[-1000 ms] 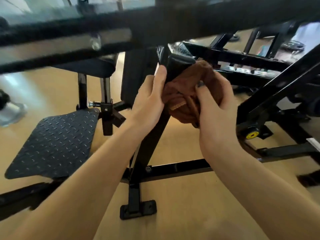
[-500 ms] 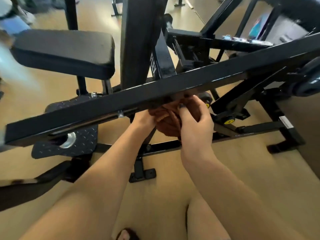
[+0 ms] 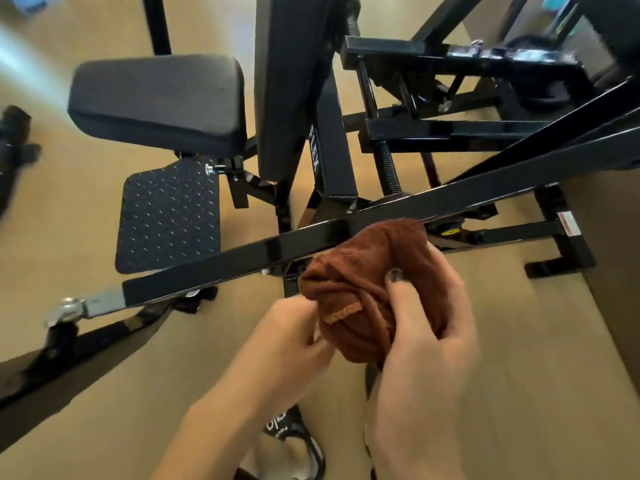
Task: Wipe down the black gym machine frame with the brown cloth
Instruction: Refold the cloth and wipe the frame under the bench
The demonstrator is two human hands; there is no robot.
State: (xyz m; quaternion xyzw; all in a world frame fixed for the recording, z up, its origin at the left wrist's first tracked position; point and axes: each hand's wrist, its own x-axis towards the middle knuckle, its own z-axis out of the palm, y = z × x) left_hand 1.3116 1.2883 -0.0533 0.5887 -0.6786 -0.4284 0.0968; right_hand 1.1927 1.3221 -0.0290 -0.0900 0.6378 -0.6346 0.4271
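Note:
The black gym machine frame (image 3: 242,261) fills the head view; one long square bar slants from lower left to upper right in front of me. The brown cloth (image 3: 360,292) is bunched into a ball just below that bar, its top edge lying against the bar's near side. My right hand (image 3: 426,327) wraps the cloth from the right, thumb on its front. My left hand (image 3: 294,334) pinches the cloth's lower left edge.
A padded black seat (image 3: 156,102) and a diamond-plate footplate (image 3: 169,216) lie left of the upright back pad (image 3: 284,81). More frame members and a yellow-capped knob (image 3: 450,232) crowd the right. Tan floor lies below, with a foot in a black sandal (image 3: 291,441) near the bottom edge.
The view has risen and tilted down. Both hands with the cloth came out from under the slanted bar to its near side, and the cloth now shows fully.

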